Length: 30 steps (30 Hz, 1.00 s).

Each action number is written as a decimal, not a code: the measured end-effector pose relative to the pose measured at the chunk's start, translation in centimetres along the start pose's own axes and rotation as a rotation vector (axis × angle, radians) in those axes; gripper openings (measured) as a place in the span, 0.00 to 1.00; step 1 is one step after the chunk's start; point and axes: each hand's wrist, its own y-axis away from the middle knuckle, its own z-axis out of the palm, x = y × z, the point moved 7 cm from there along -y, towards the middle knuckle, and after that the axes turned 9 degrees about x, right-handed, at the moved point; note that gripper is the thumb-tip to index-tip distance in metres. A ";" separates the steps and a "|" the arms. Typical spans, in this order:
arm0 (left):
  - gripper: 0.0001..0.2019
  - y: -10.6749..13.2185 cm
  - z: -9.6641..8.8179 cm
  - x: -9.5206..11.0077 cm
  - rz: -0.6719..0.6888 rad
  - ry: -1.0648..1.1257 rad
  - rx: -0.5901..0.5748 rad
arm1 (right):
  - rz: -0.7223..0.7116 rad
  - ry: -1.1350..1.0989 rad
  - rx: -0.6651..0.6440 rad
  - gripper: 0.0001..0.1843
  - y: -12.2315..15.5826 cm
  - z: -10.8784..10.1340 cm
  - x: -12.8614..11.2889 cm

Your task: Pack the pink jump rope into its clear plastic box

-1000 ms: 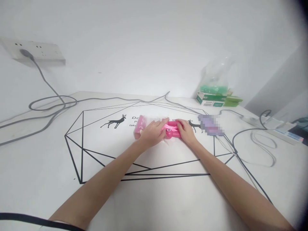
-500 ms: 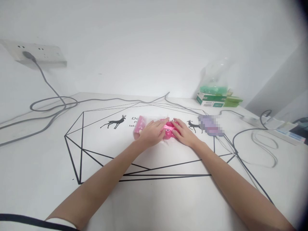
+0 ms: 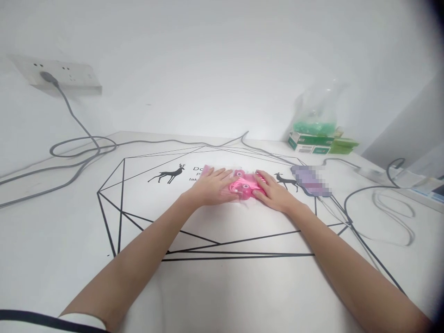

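Observation:
A pink item with two round eye-like knobs [image 3: 246, 187] lies in a clear plastic bag with a pink end, in the middle of the printed table mat. It looks like a toy, though I cannot make out its exact kind. My left hand [image 3: 212, 186] rests flat across the bag's left part, fingers stretched and pointing right, hiding much of the pink end. On the other side, my right hand [image 3: 275, 192] touches the right edge of the item, its fingers spread and laid over it. Between both hands the eyes and some pink strands show.
A grey cable [image 3: 173, 141] runs along the back from the wall socket [image 3: 74, 76]. At the back right, a plastic bag with green contents [image 3: 315, 125] stands on green-and-white boxes [image 3: 310, 142]. A blurred purple object [image 3: 312, 180] and loose cables lie right of my hand.
My left hand has slid left off the pink item and lies flatter, uncovering both eyes. My right hand has shifted slightly right. The whole view has moved a little.

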 end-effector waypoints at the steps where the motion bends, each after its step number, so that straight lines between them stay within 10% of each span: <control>1: 0.33 0.0 0.1 0.0 0.004 -0.012 0.011 | -0.001 -0.005 0.003 0.37 0.0 0.0 0.0; 24: 0.36 0.3 -0.2 -0.6 0.034 0.091 -0.108 | 0.213 -0.062 -0.063 0.48 -0.3 0.4 -1.4; 30: 0.35 1.4 -0.3 -1.5 0.100 0.017 0.009 | 0.221 0.021 -0.085 0.49 -0.5 0.6 -1.7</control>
